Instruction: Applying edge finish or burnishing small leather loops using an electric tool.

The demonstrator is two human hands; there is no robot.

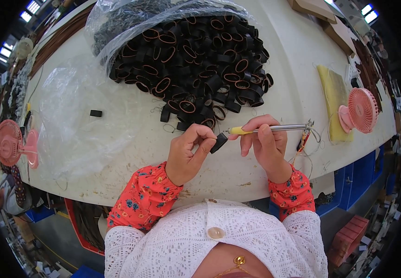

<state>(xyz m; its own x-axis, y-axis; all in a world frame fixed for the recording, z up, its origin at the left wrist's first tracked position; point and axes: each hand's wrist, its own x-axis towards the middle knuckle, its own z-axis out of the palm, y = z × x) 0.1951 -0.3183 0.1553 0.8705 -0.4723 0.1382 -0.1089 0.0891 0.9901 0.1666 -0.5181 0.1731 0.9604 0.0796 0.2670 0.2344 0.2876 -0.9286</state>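
Note:
My left hand (186, 157), near the middle of the table, pinches a black leather-like loop (218, 143) between thumb and finger. Just to its right, my right hand (269, 148) grips a slim tool (288, 126) with a yellow grip and a long metal rod; its thin tip is at the loop, though contact is unclear. Wires or cords hang from the tool's right end. Beyond both hands lies a large heap of similar black loops (191, 65) with tan edges, spilling from a clear plastic bag (107, 23). A single loop (96, 113) lies to the left on plastic film (70, 139).
Pink fans stand at the left (9, 141) and right (362, 110) of the white table (293, 69). A yellow pad (331, 97), cardboard (332, 34) and brown strips (47, 34) lie around. Another person (6, 194) is at the far left. Blue and red crates are below.

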